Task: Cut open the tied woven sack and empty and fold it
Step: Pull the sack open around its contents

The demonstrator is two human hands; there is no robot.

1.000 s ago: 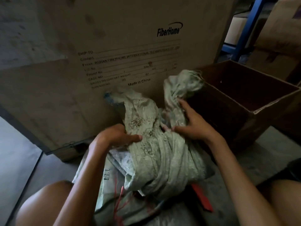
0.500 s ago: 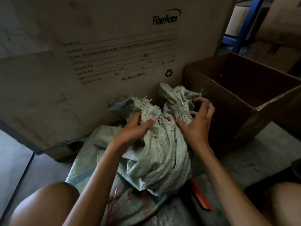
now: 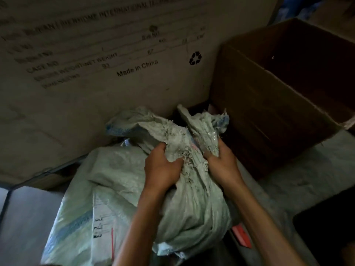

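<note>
A pale green woven sack (image 3: 194, 214) stands bunched in front of me, its frayed neck split into two twisted ends. My left hand (image 3: 161, 169) clenches the left fold just below the frayed edge. My right hand (image 3: 222, 162) clenches the right end, which carries a shiny taped patch. Between my hands a bit of pink shows in the gap. What the sack contains is hidden. A flatter green sack (image 3: 92, 204) with blue stripes and black print lies under and left of it.
A large printed cardboard carton (image 3: 96, 64) stands right behind the sacks. An open, empty brown cardboard box (image 3: 269, 112) sits to the right. A red flat object (image 3: 242, 237) pokes out below the sack on the grey floor (image 3: 25, 217).
Both hands have closed into fists on the two neck ends, which were held loosely before. The sack's neck has dropped lower, and my view has moved closer and tilted down.
</note>
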